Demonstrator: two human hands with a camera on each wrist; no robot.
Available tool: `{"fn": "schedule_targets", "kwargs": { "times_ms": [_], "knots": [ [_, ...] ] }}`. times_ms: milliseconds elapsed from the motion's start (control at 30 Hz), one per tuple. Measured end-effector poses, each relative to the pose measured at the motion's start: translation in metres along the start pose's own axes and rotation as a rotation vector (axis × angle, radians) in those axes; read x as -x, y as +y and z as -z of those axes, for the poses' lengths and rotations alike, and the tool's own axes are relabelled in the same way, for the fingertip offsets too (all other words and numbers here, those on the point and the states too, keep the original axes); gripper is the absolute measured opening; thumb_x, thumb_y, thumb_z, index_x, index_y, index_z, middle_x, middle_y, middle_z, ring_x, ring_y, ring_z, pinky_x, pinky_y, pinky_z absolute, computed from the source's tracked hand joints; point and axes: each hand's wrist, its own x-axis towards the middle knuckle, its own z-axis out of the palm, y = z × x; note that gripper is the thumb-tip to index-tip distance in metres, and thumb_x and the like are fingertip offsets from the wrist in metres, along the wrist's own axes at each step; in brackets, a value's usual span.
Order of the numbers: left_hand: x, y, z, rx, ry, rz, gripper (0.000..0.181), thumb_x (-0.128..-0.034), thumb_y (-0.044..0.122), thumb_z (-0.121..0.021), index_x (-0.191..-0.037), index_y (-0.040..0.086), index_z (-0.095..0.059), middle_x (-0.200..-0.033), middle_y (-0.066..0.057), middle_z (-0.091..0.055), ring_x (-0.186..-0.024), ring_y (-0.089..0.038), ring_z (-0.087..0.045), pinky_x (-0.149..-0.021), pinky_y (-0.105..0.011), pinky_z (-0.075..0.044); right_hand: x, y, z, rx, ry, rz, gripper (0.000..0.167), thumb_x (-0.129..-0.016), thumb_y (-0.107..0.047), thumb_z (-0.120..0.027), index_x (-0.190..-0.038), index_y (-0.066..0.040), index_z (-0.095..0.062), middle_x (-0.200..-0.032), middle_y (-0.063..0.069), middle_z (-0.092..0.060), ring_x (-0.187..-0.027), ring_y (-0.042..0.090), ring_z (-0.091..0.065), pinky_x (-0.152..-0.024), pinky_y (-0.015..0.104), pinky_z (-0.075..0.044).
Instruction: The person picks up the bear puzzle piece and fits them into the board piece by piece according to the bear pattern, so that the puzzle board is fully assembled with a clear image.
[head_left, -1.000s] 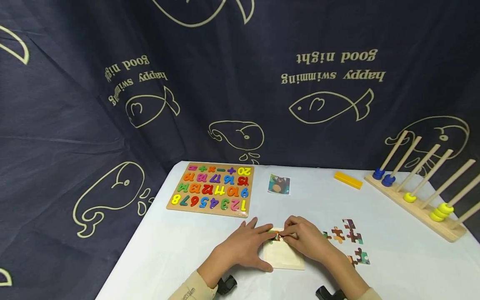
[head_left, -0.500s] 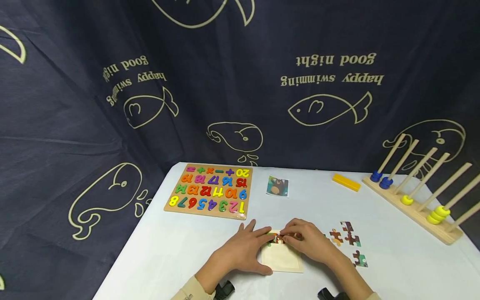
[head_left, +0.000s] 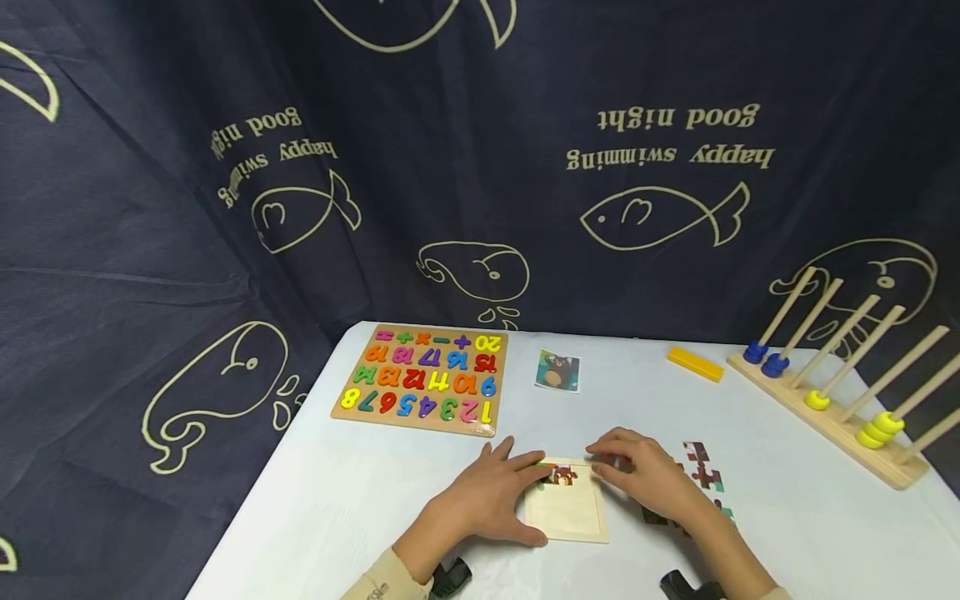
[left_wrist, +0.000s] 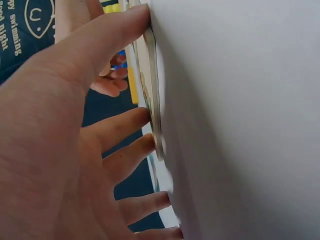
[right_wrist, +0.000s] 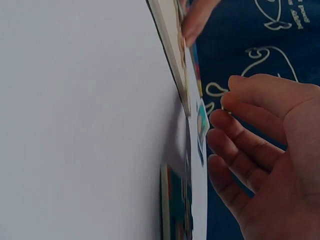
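A shallow wooden puzzle tray [head_left: 566,517] lies on the white table, with joined brown and orange puzzle pieces [head_left: 562,475] along its far edge. My left hand [head_left: 487,497] rests on the tray's left side, fingers spread over its far left corner and thumb at the near edge. Just off the tray's far right corner, my right hand [head_left: 648,475] hovers with bent, relaxed fingers and nothing visible between them. In the right wrist view this hand [right_wrist: 270,145] is above the table, apart from the tray [right_wrist: 172,50].
Loose puzzle pieces [head_left: 705,477] lie right of the tray, partly behind my right forearm. Further back are a number board [head_left: 420,379], a bear picture card [head_left: 557,371], a yellow block [head_left: 695,364] and, at the right, a wooden bead stand [head_left: 825,417].
My right hand has left the pieces in the tray and moved right, uncovering the joined pieces at the far edge. My left hand has stayed on the tray.
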Motion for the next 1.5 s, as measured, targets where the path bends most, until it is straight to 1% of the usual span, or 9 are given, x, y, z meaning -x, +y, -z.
{"fn": "schedule_targets", "kwargs": {
  "times_ms": [167, 367, 600, 767, 1000, 1200, 1300, 1433, 1500],
  "knots": [
    [-0.001, -0.003, -0.002, -0.041, 0.033, -0.030, 0.090, -0.0686, 0.082, -0.057, -0.145, 0.038, -0.042, -0.149, 0.012, -0.037, -0.135, -0.037, -0.033, -0.106, -0.048, -0.033, 0.007, 0.007, 0.012, 0.037, 0.035, -0.064, 0.021, -0.089, -0.028, -0.070, -0.108, -0.020, -0.073, -0.103, -0.012, -0.063, -0.082, 0.006, -0.054, -0.069, 0.027, -0.050],
    [-0.001, -0.006, -0.004, -0.039, 0.039, -0.036, 0.090, -0.0679, 0.083, -0.057, -0.145, 0.037, -0.042, -0.149, 0.012, -0.037, -0.136, -0.036, -0.032, -0.107, -0.048, -0.031, 0.013, 0.016, 0.028, 0.030, 0.040, -0.087, 0.024, -0.088, -0.028, -0.071, -0.110, -0.019, -0.072, -0.104, -0.009, -0.064, -0.084, 0.006, -0.056, -0.068, 0.026, -0.051],
    [0.000, -0.005, -0.004, -0.003, 0.048, -0.020, 0.090, -0.0668, 0.082, -0.059, -0.144, 0.037, -0.044, -0.148, 0.013, -0.037, -0.137, -0.036, -0.030, -0.106, -0.048, -0.033, 0.020, 0.030, 0.046, 0.052, 0.077, -0.097, 0.023, -0.087, -0.019, -0.073, -0.109, -0.014, -0.072, -0.104, -0.004, -0.065, -0.083, 0.006, -0.056, -0.066, 0.025, -0.051],
    [0.002, -0.005, -0.003, -0.001, 0.036, -0.017, 0.091, -0.0674, 0.081, -0.060, -0.145, 0.037, -0.043, -0.149, 0.013, -0.036, -0.138, -0.036, -0.029, -0.105, -0.049, -0.034, 0.025, 0.039, 0.057, 0.094, 0.074, -0.163, 0.025, -0.087, -0.022, -0.073, -0.111, -0.013, -0.072, -0.104, -0.003, -0.065, -0.082, 0.008, -0.056, -0.065, 0.025, -0.051],
    [0.002, -0.003, -0.002, -0.003, 0.028, -0.021, 0.091, -0.0687, 0.079, -0.061, -0.145, 0.034, -0.043, -0.150, 0.012, -0.036, -0.137, -0.037, -0.028, -0.107, -0.048, -0.031, 0.036, 0.056, 0.068, 0.177, 0.100, -0.201, 0.026, -0.085, -0.017, -0.073, -0.111, -0.012, -0.072, -0.101, -0.003, -0.065, -0.081, 0.009, -0.055, -0.067, 0.027, -0.051],
    [0.004, -0.001, -0.007, -0.007, 0.025, -0.024, 0.090, -0.0696, 0.080, -0.059, -0.145, 0.035, -0.042, -0.150, 0.012, -0.035, -0.137, -0.037, -0.029, -0.108, -0.048, -0.030, 0.044, 0.061, 0.073, 0.196, 0.067, -0.289, 0.029, -0.084, -0.017, -0.074, -0.111, -0.008, -0.072, -0.099, 0.000, -0.065, -0.078, 0.013, -0.053, -0.062, 0.027, -0.047],
    [0.004, -0.001, -0.008, -0.012, 0.033, -0.020, 0.090, -0.0696, 0.080, -0.058, -0.146, 0.035, -0.042, -0.150, 0.013, -0.034, -0.137, -0.037, -0.029, -0.108, -0.048, -0.031, 0.044, 0.068, 0.072, 0.209, 0.059, -0.306, 0.030, -0.082, -0.017, -0.076, -0.110, -0.006, -0.072, -0.100, 0.004, -0.065, -0.079, 0.016, -0.054, -0.065, 0.033, -0.049],
    [0.003, -0.001, -0.005, -0.013, 0.035, -0.014, 0.090, -0.0698, 0.079, -0.059, -0.146, 0.035, -0.041, -0.150, 0.012, -0.034, -0.137, -0.038, -0.029, -0.108, -0.048, -0.030, 0.042, 0.077, 0.072, 0.230, 0.047, -0.339, 0.035, -0.079, -0.023, -0.078, -0.108, -0.004, -0.072, -0.102, 0.008, -0.063, -0.081, 0.019, -0.055, -0.070, 0.043, -0.049],
    [0.003, -0.001, -0.002, -0.013, 0.034, -0.011, 0.090, -0.0702, 0.078, -0.060, -0.146, 0.034, -0.042, -0.150, 0.012, -0.034, -0.138, -0.038, -0.028, -0.108, -0.048, -0.029, 0.040, 0.078, 0.073, 0.235, 0.045, -0.351, 0.038, -0.078, -0.024, -0.079, -0.108, -0.002, -0.072, -0.101, 0.010, -0.062, -0.081, 0.020, -0.054, -0.070, 0.043, -0.048]
  ]
}}
